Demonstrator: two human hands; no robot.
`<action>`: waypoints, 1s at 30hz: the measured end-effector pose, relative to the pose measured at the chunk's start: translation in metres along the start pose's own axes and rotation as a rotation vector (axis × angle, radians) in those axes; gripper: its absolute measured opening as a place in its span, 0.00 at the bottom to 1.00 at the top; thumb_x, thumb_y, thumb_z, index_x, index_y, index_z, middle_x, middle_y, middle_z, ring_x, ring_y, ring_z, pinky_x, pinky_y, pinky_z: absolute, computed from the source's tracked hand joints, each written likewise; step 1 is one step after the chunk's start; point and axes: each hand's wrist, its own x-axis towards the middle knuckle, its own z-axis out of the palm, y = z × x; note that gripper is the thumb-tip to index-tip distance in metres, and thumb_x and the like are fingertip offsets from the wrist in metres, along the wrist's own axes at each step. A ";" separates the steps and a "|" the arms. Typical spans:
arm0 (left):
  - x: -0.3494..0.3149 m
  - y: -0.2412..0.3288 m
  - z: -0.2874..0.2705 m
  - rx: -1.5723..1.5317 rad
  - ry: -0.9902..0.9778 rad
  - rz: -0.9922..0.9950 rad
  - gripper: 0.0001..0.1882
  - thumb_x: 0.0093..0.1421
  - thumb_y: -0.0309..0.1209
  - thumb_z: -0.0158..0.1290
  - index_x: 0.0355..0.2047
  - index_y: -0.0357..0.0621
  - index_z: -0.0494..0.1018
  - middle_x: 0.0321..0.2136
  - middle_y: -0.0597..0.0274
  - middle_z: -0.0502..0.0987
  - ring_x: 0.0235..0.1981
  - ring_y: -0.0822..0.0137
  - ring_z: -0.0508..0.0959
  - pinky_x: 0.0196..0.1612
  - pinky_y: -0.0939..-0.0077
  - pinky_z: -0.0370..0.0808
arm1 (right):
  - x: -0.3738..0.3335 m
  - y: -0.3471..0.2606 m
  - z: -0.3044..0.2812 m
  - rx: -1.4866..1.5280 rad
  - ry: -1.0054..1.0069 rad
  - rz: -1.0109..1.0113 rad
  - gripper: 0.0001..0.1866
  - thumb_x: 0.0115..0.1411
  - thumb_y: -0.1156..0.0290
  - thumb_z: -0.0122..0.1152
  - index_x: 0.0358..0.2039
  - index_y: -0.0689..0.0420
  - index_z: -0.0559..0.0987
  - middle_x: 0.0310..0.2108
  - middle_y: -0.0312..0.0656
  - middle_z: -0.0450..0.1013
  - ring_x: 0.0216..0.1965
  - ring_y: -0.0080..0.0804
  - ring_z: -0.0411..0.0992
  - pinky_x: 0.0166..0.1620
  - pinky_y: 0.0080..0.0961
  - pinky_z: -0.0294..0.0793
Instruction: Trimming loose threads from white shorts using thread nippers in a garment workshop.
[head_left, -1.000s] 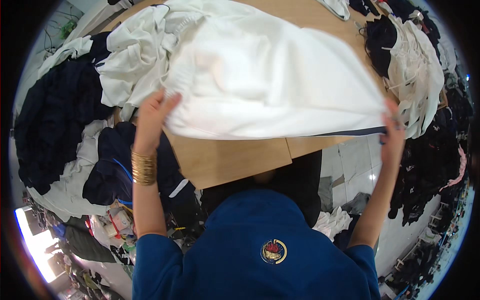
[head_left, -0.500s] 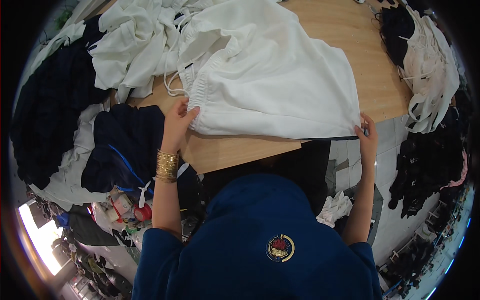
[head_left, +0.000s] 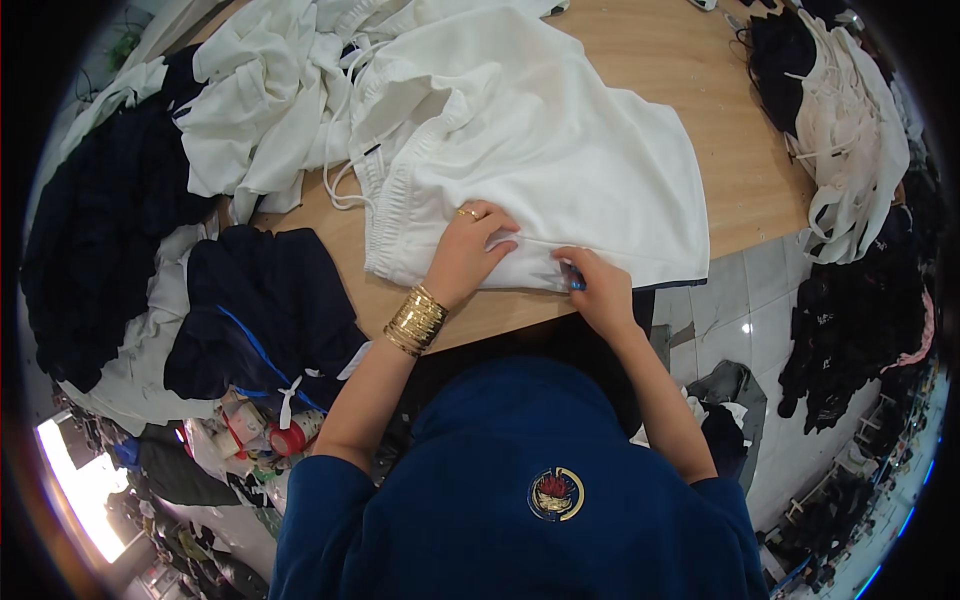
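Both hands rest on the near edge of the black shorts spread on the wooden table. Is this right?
Not quite: the head view shows the left hand and right hand on white shorts, not black, spread on the wooden table.

Small blue thing (head_left: 577, 284) under right hand (head_left: 598, 290) fingertips: mostly covered, kind unclear. White shorts (head_left: 540, 150) hide much of the worktop (head_left: 745, 160); their top is cut off by the frame edge. Clutter (head_left: 250, 430) below the worktop's left side too small to tell. Dark clothes (head_left: 850, 330) at the right rim blurred.
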 end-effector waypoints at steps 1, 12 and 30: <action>0.000 0.000 0.000 -0.008 0.002 -0.001 0.09 0.44 0.23 0.58 0.29 0.43 0.75 0.31 0.61 0.71 0.39 0.60 0.70 0.41 0.68 0.68 | -0.002 0.000 0.002 -0.027 0.013 -0.016 0.20 0.42 0.82 0.56 0.37 0.49 0.74 0.28 0.35 0.73 0.27 0.33 0.74 0.28 0.28 0.71; 0.006 -0.003 -0.002 -0.116 -0.009 -0.126 0.05 0.49 0.27 0.57 0.26 0.40 0.74 0.24 0.60 0.73 0.28 0.64 0.71 0.33 0.73 0.69 | 0.000 -0.003 0.002 -0.023 0.020 -0.002 0.19 0.42 0.82 0.56 0.36 0.50 0.74 0.28 0.34 0.74 0.27 0.33 0.74 0.29 0.27 0.71; 0.009 0.000 -0.009 -0.297 -0.118 -0.359 0.08 0.55 0.30 0.54 0.31 0.37 0.75 0.24 0.65 0.77 0.25 0.78 0.71 0.31 0.83 0.68 | 0.020 -0.028 0.009 -0.207 0.036 0.101 0.16 0.57 0.54 0.54 0.31 0.55 0.73 0.22 0.39 0.72 0.26 0.36 0.70 0.33 0.33 0.58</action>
